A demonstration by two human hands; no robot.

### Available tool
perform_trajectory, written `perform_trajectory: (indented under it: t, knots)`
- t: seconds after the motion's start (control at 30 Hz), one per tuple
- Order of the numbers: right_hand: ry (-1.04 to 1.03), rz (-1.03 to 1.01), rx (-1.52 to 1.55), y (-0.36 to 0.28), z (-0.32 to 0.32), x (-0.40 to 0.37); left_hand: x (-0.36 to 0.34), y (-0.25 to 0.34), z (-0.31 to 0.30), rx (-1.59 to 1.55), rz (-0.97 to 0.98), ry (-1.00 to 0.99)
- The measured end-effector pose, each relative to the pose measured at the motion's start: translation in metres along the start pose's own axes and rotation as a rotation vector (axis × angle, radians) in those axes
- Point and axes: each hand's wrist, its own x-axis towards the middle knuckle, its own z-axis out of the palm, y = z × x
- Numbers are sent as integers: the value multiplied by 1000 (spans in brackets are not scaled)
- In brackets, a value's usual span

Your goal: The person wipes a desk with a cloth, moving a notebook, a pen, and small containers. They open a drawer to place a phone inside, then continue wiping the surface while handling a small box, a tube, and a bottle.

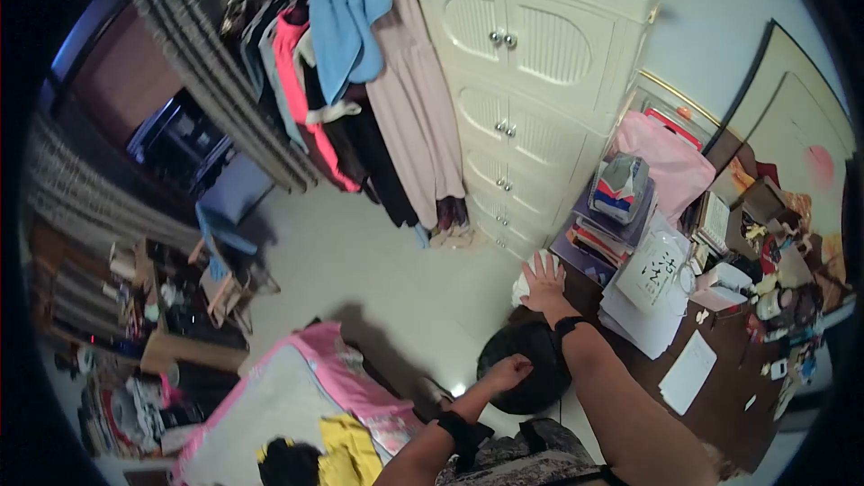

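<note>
My right hand rests with its fingers spread on a crumpled white item at the left edge of the dark brown desk. Over a round black seat is my left hand, its fingers curled; anything inside them is too small to tell. Each wrist wears a black band. Right of my right hand, a stack of books and folders and white papers with dark handwritten characters lie on the desk.
A tall cream cabinet stands behind the desk. Clothes hang left of it. At the lower left is a bed with pink-edged bedding and a yellow garment. A folding chair stands farther left.
</note>
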Motion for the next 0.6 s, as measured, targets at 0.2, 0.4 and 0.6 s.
perform_trajectory:
  t: [0.2,0.4,0.6]
  knots:
    - [69,229,-17,-22,23,3,12,12,-91,230,122,-145]
    - [54,350,5,-32,27,7,3,8,-180,143,159,-181]
    - [83,382,-93,-32,40,14,8,32,-230,229,73,-316]
